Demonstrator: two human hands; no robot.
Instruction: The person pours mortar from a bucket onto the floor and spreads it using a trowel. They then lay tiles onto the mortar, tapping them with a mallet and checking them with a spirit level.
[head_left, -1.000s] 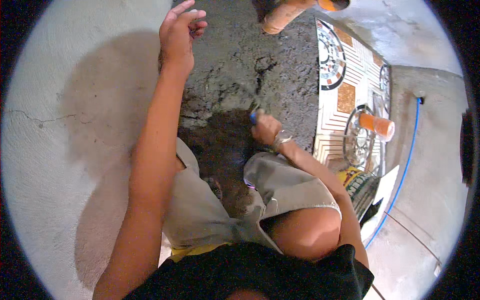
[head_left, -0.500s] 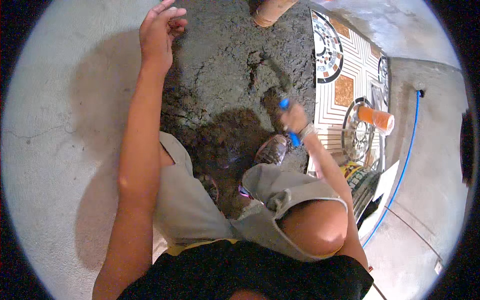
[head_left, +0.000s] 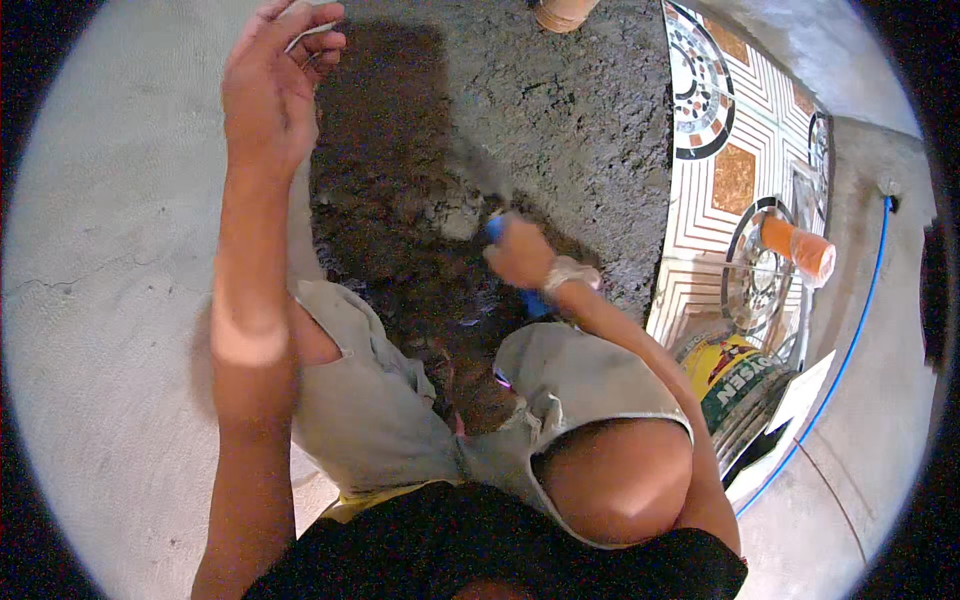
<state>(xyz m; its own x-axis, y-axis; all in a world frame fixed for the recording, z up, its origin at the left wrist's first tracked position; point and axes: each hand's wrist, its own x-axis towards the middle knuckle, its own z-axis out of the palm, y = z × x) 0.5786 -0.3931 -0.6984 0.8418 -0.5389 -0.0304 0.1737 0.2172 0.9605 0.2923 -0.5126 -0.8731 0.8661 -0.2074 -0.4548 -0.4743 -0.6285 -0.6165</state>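
Note:
My right hand (head_left: 523,255) is closed around the blue handle (head_left: 494,229) of a trowel. Its grey blade (head_left: 478,168) is smeared by motion, over rough grey mortar (head_left: 580,140) spread on the floor. Something pale circles that wrist. My left hand (head_left: 270,95) is raised at the upper left, beside the pale wall, with its fingers apart and slightly bent. A thin light sliver shows between those fingers, and I cannot make out whether it is an object. Darker, damp-looking mortar (head_left: 390,190) lies between my hands and in front of my knees.
Patterned tiles (head_left: 735,180) border the mortar on the right, with an orange pipe stub (head_left: 797,248) rising there. Another capped pipe (head_left: 565,12) stands at the far edge. A yellow and green bucket (head_left: 735,385) sits near my right arm. A blue hose (head_left: 862,330) runs along the right wall.
My right hand has swept the trowel left across the mortar. My left hand has shifted left and slightly nearer. The whole view has moved a little, with the tiles now further right.

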